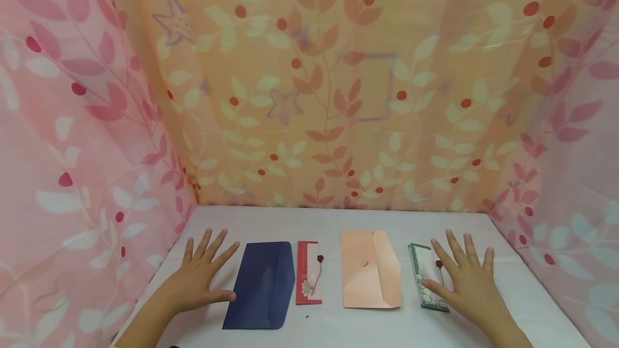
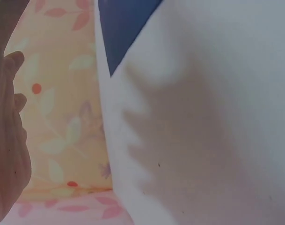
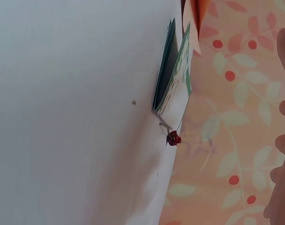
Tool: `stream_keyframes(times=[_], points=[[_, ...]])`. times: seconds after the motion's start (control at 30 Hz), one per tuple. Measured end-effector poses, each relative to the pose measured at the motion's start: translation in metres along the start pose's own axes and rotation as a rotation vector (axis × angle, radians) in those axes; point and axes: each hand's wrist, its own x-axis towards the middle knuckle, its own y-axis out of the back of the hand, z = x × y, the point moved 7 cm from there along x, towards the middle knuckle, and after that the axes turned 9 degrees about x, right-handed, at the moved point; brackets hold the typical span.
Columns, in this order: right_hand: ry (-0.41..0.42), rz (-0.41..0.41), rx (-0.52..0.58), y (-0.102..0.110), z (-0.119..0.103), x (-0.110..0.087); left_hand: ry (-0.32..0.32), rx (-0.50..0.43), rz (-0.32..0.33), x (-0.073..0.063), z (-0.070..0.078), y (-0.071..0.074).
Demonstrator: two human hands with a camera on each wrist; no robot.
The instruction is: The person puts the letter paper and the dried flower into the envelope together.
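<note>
My left hand [image 1: 200, 275] is spread flat with straight fingers, its thumb over the left edge of a dark blue envelope [image 1: 256, 289]. Spread likewise, my right hand [image 1: 466, 278] is over the right side of a green-bordered floral card [image 1: 425, 273] with a small dried red rose on it; its thumb overlaps the card. Between the hands lie a red floral card [image 1: 302, 267] bearing another dried rose [image 1: 320, 259] and a peach envelope [image 1: 358, 273] with its flap unfolded to the right. The right wrist view shows the green card [image 3: 179, 79] standing slightly agape. Neither hand holds anything.
A white tabletop [image 1: 329, 332] carries the row of items. Leaf-patterned curtains enclose it, orange [image 1: 333, 138] at the back and pink [image 1: 53, 138] at the sides. A tiny dark speck [image 1: 307, 316] lies below the red card.
</note>
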Motion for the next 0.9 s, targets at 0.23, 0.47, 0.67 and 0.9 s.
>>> stream_keyframes(times=[0.23, 0.47, 0.67, 0.9], points=[[0.008, 0.018, 0.012, -0.001, -0.011, 0.004, 0.013, -0.074, -0.009, 0.009, 0.009, 0.002], [0.049, 0.014, 0.006, -0.010, -0.027, 0.011, 0.021, -0.126, -0.015, 0.021, 0.019, 0.001], [0.052, 0.031, 0.042, -0.012, -0.039, 0.015, -0.008, -0.157, -0.012, 0.036, 0.031, 0.002], [0.057, 0.030, 0.079, -0.017, -0.059, 0.017, -0.029, -0.189, -0.045, 0.043, 0.043, 0.000]])
